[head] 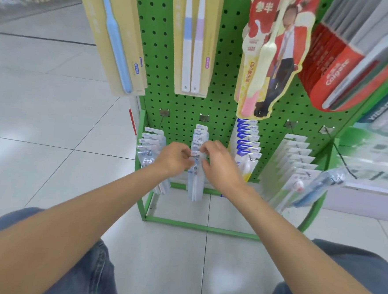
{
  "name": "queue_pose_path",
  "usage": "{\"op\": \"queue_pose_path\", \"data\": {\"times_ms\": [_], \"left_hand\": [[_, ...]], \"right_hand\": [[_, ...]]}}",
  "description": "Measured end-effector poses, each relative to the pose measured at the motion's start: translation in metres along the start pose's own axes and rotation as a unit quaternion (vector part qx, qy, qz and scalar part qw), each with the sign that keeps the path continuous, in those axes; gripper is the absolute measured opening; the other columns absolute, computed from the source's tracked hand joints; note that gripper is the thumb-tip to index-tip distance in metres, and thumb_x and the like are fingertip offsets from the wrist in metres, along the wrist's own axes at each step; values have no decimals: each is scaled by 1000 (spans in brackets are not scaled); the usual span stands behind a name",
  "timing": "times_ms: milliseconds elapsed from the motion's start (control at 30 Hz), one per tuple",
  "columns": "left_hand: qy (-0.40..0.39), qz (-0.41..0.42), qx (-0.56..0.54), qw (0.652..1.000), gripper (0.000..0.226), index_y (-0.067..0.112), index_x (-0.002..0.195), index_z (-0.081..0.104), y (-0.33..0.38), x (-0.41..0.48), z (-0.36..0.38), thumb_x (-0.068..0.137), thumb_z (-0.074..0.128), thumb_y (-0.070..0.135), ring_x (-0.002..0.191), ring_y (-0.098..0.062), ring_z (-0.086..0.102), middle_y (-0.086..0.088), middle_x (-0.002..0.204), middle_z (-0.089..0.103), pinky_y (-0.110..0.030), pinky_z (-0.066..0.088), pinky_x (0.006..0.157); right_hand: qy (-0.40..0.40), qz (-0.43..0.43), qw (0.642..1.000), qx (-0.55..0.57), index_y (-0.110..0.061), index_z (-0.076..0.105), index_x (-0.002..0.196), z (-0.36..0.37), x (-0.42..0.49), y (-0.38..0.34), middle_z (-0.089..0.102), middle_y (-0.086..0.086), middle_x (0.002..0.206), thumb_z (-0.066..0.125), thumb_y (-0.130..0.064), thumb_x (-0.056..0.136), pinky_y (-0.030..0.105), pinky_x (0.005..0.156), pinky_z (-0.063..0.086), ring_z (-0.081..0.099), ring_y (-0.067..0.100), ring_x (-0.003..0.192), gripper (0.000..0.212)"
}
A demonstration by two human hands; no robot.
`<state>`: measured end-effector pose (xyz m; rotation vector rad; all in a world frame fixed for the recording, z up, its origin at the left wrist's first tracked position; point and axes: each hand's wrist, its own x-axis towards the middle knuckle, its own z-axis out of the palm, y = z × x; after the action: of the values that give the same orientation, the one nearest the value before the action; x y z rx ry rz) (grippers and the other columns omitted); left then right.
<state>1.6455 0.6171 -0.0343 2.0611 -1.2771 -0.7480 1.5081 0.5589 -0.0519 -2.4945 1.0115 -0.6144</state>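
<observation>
While the person crouches before the green rack [225, 80], both arms reach to the second hook [197, 157] from the left in its bottom row. The left hand [176, 160] has its fingers curled in, pinching the top left corner of the front pack [195, 186], and the right hand [219, 165] pinches the top right corner between thumb and bent fingers, so both are clamped on the same card. That pack hangs upright at the tip of the hook, and its clear blister holds a toothbrush, though the blur hides the details. Behind it on the same hook sits a row of like packs [199, 133]. One hook to the left carries another short row [150, 143] with clear fronts. To the right hang blue-topped packs [248, 141], and beyond them a long row of white cards [296, 154], the front one holding a brush with a pink and white head. Higher up on the rack hang a yellow card [97, 36] with one light blue brush, a twin card [192, 43] with two white brushes side by side, a figure-shaped card [284, 61] with a cream brush, and red Colgate packs [336, 71] at the far right. Pale floor [41, 113] tiles lie under the rack's open base frame, and blue jeans [101, 271] show at the bottom edge.
</observation>
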Motion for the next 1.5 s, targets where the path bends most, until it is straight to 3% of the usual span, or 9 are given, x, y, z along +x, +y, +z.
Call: {"op": "queue_pose_path", "data": {"times_ms": [133,300,533,667,933,1133,1267,1400,1500], "left_hand": [[-11,16,-39,999,28,18,68,60,-4,4,0,91,65,2,69,-19,65,-1,65,64,-36,57,78],[-20,12,-103,994,10,9,86,69,0,0,-5,89,67,1,71,-16,64,-14,84,70,-23,55,73],[-52,-51,-134,988,22,4,104,65,7,-6,-7,84,70,-3,69,-16,60,-13,87,66,-20,55,60],[-76,-70,-104,989,21,10,101,63,5,-12,-1,83,73,3,77,-16,64,-9,93,68,-26,57,72],[-125,-12,-109,986,10,6,97,70,8,-29,9,91,69,13,74,-8,65,-2,83,69,-22,55,74],[-120,1,-162,980,10,11,104,66,20,-43,15,94,65,13,75,-9,66,-5,97,71,-18,54,69],[-128,-13,-162,978,14,8,109,66,21,-49,16,97,59,14,71,-5,65,-1,92,67,-23,55,75],[-95,-29,-254,962,17,5,111,66,26,-54,14,97,59,10,65,-2,65,-2,82,68,-18,57,72],[-67,-61,-376,922,22,3,118,61,33,-55,12,97,58,8,63,-5,66,-5,83,68,-17,58,69]], "right_hand": [[7,2,999,38,-10,58,109,-2,5,0,55,4,101,56,-2,91,38,77,47,53,21,82,19],[6,3,999,33,-9,66,98,-7,7,-2,51,-2,88,59,-6,92,33,72,45,48,15,76,10],[0,72,992,105,-7,66,88,-19,-12,-5,54,-5,71,60,-9,93,23,60,37,44,5,62,8],[6,115,979,167,-9,65,89,-31,-28,-7,55,-5,69,60,-11,94,11,53,37,46,7,59,8],[49,137,955,257,-11,63,88,-48,-51,-6,54,-5,74,63,-15,92,20,60,39,44,7,60,6],[75,156,938,299,9,50,76,-48,-56,0,38,5,66,60,-26,96,31,64,35,37,16,63,41],[72,170,919,348,9,55,78,-52,-60,-1,45,10,67,58,-22,98,19,56,39,44,13,58,36],[49,179,910,371,-9,61,76,-48,-67,3,53,-1,60,59,-18,98,11,52,40,49,-2,45,24],[12,172,923,343,3,59,75,-37,-75,7,51,5,61,59,-19,97,16,55,41,48,3,48,31]]}}
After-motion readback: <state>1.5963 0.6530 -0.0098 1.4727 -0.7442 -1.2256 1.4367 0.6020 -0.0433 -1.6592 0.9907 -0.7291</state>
